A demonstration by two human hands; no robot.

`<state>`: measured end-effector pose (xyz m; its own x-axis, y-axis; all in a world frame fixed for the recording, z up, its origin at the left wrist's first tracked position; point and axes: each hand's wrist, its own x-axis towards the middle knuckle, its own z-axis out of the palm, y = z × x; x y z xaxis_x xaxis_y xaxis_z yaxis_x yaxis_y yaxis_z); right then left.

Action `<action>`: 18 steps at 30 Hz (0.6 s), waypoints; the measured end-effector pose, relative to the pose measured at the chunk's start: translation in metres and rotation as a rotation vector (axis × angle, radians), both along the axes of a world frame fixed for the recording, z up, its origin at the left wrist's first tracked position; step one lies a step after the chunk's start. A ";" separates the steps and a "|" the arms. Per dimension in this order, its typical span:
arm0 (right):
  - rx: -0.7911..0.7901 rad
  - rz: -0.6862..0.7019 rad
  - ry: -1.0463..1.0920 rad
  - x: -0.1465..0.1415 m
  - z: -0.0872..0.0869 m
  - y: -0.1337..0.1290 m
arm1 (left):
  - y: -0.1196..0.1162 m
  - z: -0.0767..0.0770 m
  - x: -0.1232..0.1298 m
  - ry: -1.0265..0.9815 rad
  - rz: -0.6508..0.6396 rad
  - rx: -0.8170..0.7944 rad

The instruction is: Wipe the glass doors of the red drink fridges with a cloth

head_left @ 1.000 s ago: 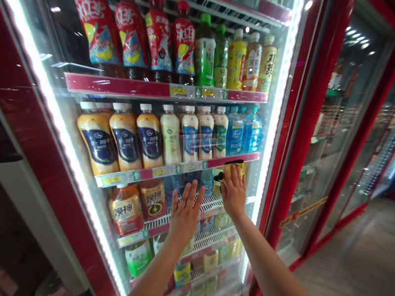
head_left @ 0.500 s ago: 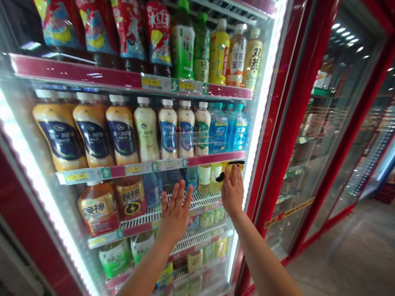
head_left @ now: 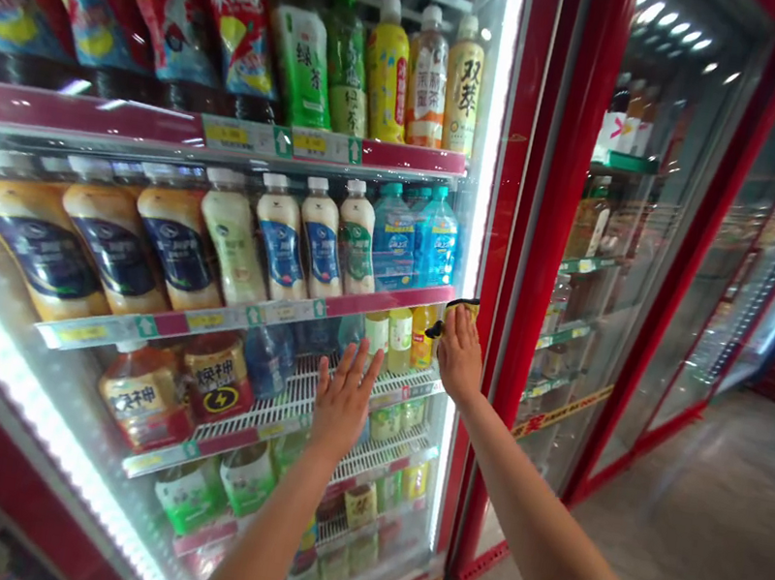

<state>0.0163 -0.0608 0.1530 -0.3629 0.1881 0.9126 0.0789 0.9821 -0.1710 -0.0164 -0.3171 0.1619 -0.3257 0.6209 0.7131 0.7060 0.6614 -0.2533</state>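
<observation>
My right hand (head_left: 460,358) presses a small yellow cloth with black edging (head_left: 463,304) against the right border of a glass cooler door, by the bright light strip (head_left: 484,198). Its fingers lie over the cloth, and a dark corner pokes out to the left. Lower and to the left, my left hand (head_left: 343,403) is spread flat at the glass, holding nothing. Behind it, through the glass, are a wire shelf (head_left: 303,384) and blue-tinted bottles (head_left: 267,361).
Behind the door stand rows of drinks: red-labelled bottles (head_left: 239,21), green tea bottles (head_left: 304,51) and cream-coloured bottles (head_left: 278,238). A red frame (head_left: 547,256) separates this cooler from another glass-fronted one (head_left: 655,225) to the right. Grey floor (head_left: 673,531) runs alongside.
The view has shifted, so the shelves and bottles appear further left. My right hand with the cloth now sits nearer the door's right edge. My left hand remains spread at the glass.
</observation>
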 end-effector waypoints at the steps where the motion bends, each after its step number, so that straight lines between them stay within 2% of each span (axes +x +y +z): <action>1: -0.033 -0.020 0.018 0.001 -0.006 0.004 | 0.004 0.000 0.001 0.002 0.003 0.008; 4: -0.126 -0.074 0.074 0.004 -0.036 -0.001 | 0.013 -0.004 0.004 0.030 0.015 0.017; 6: -0.093 -0.059 0.064 0.004 -0.046 -0.009 | 0.017 -0.006 0.006 0.048 0.019 0.000; 8: -0.012 -0.013 0.025 0.003 -0.039 -0.008 | 0.022 -0.006 0.006 0.049 0.021 -0.018; 10: 0.034 0.015 0.009 0.001 -0.019 0.004 | 0.028 -0.006 0.006 0.033 0.025 -0.026; 12: 0.027 0.009 0.026 0.000 -0.003 0.021 | 0.035 -0.005 0.006 0.015 0.029 -0.024; 13: 0.010 -0.005 0.043 0.001 -0.001 0.029 | 0.037 -0.006 0.006 0.012 0.031 -0.020; 15: -0.040 -0.041 0.075 0.003 -0.013 0.040 | 0.041 -0.008 0.007 0.018 0.033 -0.007; 18: -0.073 -0.059 0.061 0.009 -0.050 0.043 | 0.040 -0.013 0.008 0.032 0.031 0.001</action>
